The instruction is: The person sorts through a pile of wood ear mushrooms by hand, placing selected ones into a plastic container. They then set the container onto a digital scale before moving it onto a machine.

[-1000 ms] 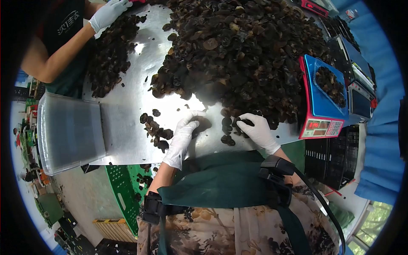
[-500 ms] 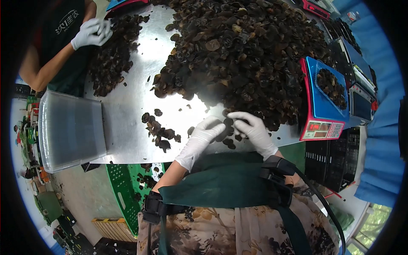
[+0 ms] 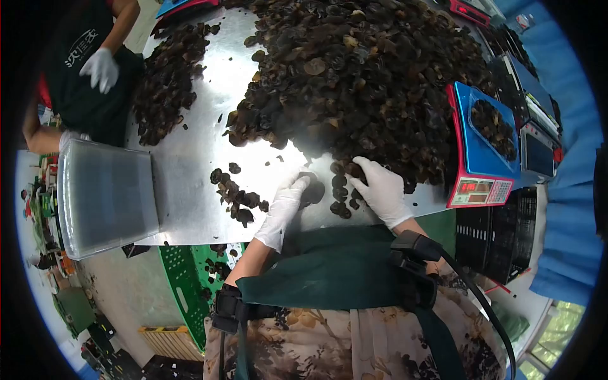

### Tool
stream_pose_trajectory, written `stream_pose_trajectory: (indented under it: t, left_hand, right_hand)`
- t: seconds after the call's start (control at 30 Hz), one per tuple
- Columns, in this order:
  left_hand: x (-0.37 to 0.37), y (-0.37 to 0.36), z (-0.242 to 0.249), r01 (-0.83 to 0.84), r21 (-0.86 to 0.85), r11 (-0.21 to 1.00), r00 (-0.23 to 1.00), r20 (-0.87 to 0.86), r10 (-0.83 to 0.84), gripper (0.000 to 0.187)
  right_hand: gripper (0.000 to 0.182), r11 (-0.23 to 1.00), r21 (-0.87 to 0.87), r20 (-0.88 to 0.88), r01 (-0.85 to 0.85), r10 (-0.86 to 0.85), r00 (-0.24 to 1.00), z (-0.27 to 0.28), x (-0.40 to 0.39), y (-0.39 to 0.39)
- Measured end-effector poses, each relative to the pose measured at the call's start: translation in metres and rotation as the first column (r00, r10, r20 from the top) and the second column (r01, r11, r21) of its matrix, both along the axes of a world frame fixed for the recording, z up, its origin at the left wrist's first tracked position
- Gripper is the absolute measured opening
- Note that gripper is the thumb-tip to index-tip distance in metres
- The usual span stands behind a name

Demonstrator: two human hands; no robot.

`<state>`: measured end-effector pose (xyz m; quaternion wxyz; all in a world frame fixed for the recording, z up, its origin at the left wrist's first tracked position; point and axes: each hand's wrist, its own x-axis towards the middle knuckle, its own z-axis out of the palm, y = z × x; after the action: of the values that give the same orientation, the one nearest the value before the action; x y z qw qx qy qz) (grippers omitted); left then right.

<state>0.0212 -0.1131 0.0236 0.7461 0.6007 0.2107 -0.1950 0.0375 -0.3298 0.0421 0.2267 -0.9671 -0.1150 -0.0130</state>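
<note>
My left hand [image 3: 286,206], in a white glove, has its fingers closed round a dark piece of fungus [image 3: 313,189] over the metal table [image 3: 183,202]. My right hand [image 3: 382,190], also gloved, reaches the near edge of the big heap of dark fungus [image 3: 354,82]; its thumb and forefinger are at a small brown piece [image 3: 356,170]. Between my hands several small round pieces [image 3: 340,190] lie in a short column. Left of my left hand is a loose group of pieces [image 3: 235,195].
A blue and red scale [image 3: 467,166] with a filled tray stands right. A clear plastic bin [image 3: 111,196] is at the left edge. Behind it is a co-worker in a dark apron [image 3: 95,54], beside another pile [image 3: 166,88]. A green crate [image 3: 180,272] sits below the table.
My hands have moved apart, the left a little leftward with a dark piece, the right up toward the heap. The co-worker's gloved hand has moved left, away from their pile.
</note>
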Motion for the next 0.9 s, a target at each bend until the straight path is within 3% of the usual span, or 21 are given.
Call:
stream_pose_trajectory:
  t: [0.07, 0.17, 0.2, 0.23, 0.3, 0.33, 0.4, 0.43, 0.47, 0.5, 0.63, 0.73, 0.83, 0.9]
  left_hand:
    - [0.0, -0.004, -0.016, -0.003, 0.01, 1.0, 0.998, 0.069, 0.002, 0.014]
    - [0.0, 0.004, -0.018, 0.106, 0.04, 0.994, 0.969, 0.22, -0.113, 0.011]
    - [0.001, 0.004, -0.014, 0.123, 0.09, 0.988, 0.966, 0.217, -0.14, 0.011]
    - [0.003, 0.004, -0.01, 0.142, 0.138, 0.98, 0.963, 0.211, -0.169, 0.01]
    - [0.01, -0.003, -0.006, 0.144, 0.215, 0.966, 0.957, 0.218, -0.191, 0.011]
    - [0.014, -0.011, -0.003, 0.124, 0.246, 0.961, 0.955, 0.232, -0.183, 0.012]
    - [0.022, -0.022, 0.013, 0.179, 0.292, 0.94, 0.961, 0.153, -0.23, 0.016]
    - [0.026, -0.027, 0.008, 0.195, 0.507, 0.84, 0.905, 0.236, -0.353, 0.017]
    - [0.029, -0.031, -0.001, 0.17, 0.696, 0.697, 0.829, 0.282, -0.484, 0.02]
    - [0.034, -0.034, -0.006, 0.106, 0.845, 0.524, 0.736, 0.288, -0.613, 0.023]
    - [0.042, -0.04, -0.014, 0.148, 0.93, 0.336, 0.717, 0.133, -0.685, 0.024]
    - [0.039, -0.035, -0.013, 0.122, 0.904, 0.409, 0.716, 0.205, -0.667, 0.019]
    - [0.034, -0.028, -0.004, 0.156, 0.823, 0.547, 0.823, 0.198, -0.533, 0.013]
    - [0.033, -0.014, -0.011, 0.191, 0.659, 0.728, 0.885, 0.204, -0.418, 0.011]
  right_hand:
    - [0.026, 0.995, -0.09, -0.033, -0.048, 0.045, 0.998, -0.017, 0.005, -0.001]
    - [0.022, 0.973, 0.231, -0.101, 0.022, 0.002, 0.995, -0.008, 0.004, 0.001]
    - [0.013, 0.91, 0.412, -0.105, 0.054, -0.012, 0.994, -0.005, 0.005, 0.0]
    - [0.011, 0.824, 0.538, -0.271, 0.176, -0.028, 0.962, -0.002, 0.007, -0.003]
    - [0.008, 0.588, 0.67, -0.571, 0.453, 0.019, 0.821, 0.012, 0.01, -0.012]
    - [0.006, 0.495, 0.715, -0.596, 0.493, 0.065, 0.8, 0.019, 0.01, -0.014]
    - [0.006, 0.568, 0.688, -0.59, 0.452, 0.074, 0.804, 0.02, 0.008, -0.018]
    - [0.007, 0.603, 0.672, -0.587, 0.429, 0.08, 0.806, 0.019, 0.006, -0.02]
    - [0.011, 0.708, 0.656, -0.435, 0.263, 0.07, 0.897, 0.003, 0.003, -0.022]
    - [0.017, 0.763, 0.616, -0.4, 0.197, 0.087, 0.912, 0.006, 0.0, -0.02]
    - [0.02, 0.955, 0.294, -0.263, 0.033, 0.047, 0.964, 0.012, -0.009, -0.008]
    - [0.021, 0.979, 0.19, -0.126, -0.07, 0.095, 0.988, 0.003, -0.009, -0.003]
    - [0.025, 0.99, 0.085, -0.136, -0.112, 0.123, 0.983, -0.003, -0.005, 0.003]
    - [0.027, 0.986, 0.017, -0.123, -0.164, 0.164, 0.979, -0.003, -0.001, 0.01]
